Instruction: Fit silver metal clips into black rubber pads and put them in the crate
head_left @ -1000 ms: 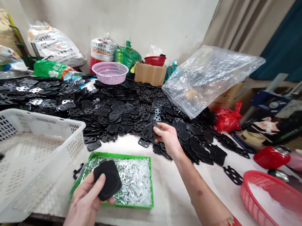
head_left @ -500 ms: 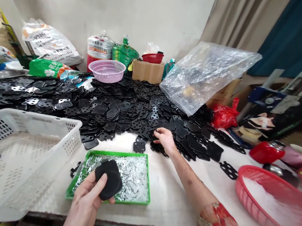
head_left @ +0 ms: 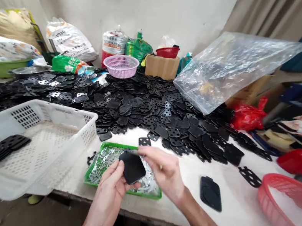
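My left hand (head_left: 113, 184) grips a flat black plate (head_left: 131, 167) with rounded corners, thumb on its face, above the green tray (head_left: 136, 193). The tray holds many small silvery metal pins (head_left: 106, 159). My right hand (head_left: 164, 168) is at the plate's upper edge, fingers pressed together; a thin dark edge at its fingertips looks like another black plate, mostly hidden. Beyond the tray spreads a large heap of similar black plates (head_left: 140, 107), many with holes. A single black plate (head_left: 210, 193) lies on the white table surface right of my right hand.
At the left stands a white plastic basket (head_left: 80, 116) with a few black plates inside. A red basket (head_left: 268, 188) with whitish contents is at the right. Behind the heap are a pink basket (head_left: 120, 66), a cardboard box (head_left: 161, 67) and a clear plastic bag (head_left: 219, 70).
My right hand has come back from the heap to the plate in my left hand. The view has turned left, and the lone plate at the right, formerly behind my forearm, now shows.
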{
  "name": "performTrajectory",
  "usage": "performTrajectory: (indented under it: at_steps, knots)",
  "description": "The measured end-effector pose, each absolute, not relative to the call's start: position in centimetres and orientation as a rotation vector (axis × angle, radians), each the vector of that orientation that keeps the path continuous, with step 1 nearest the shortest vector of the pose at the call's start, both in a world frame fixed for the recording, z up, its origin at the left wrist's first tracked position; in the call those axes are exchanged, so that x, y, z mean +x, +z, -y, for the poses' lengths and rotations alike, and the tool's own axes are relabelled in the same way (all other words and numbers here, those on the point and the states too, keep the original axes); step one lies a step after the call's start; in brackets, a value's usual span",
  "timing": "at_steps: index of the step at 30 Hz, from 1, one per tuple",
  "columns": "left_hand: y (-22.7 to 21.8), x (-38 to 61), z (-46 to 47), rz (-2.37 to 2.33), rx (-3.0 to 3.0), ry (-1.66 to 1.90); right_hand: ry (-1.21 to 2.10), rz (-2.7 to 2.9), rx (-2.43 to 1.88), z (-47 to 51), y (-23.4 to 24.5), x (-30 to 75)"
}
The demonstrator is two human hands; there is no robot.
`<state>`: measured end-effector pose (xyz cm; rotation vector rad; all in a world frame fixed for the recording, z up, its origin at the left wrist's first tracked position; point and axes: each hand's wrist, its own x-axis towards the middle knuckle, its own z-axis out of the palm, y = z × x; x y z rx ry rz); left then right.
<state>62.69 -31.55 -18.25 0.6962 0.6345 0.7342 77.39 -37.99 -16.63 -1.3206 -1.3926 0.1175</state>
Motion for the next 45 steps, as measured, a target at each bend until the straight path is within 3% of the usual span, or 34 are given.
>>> performTrajectory:
  at_steps: [4, 7, 11, 17, 23, 29, 35, 38, 45]
  knots:
    - [-18.4, 62.4, 31.4, -0.560, 0.667, 0.723, -0.345, 1.894, -1.218, 38.9, -18.0, 75.9]
    - [-18.5, 62.0, 31.5, -0.554, 0.676, 0.703, -0.374, 1.949, -1.210, 39.1, -18.5, 75.7]
    - [-18.8, 61.6, 31.8, -0.673, 0.829, 0.796, -0.201, 1.855, -1.259, 39.4, -17.9, 74.8]
    - [-19.2, 60.7, 31.9, -0.717, 1.307, 0.792, 0.288, 1.218, -1.469, 39.1, -16.8, 74.4]
    - [-19.8, 60.3, 32.0, -0.785, 1.409, 0.765, 0.770, 0.924, -1.342, 38.5, -15.7, 74.7]
    - [-20.3, 60.0, 32.1, -0.790, 1.406, 0.803, 0.869, 0.878, -1.249, 38.2, -15.5, 74.0]
    - [-19.9, 60.4, 31.1, -0.744, 1.193, 0.854, 0.824, 0.959, -1.321, 36.5, -16.3, 75.3]
    - [-19.3, 60.1, 29.5, -0.747, 0.975, 0.974, 0.637, 1.115, -1.521, 35.5, -17.0, 77.1]
    - [-19.6, 58.5, 26.9, -0.749, 0.854, 1.042, 0.306, 2.156, -1.896, 34.6, -18.3, 75.9]
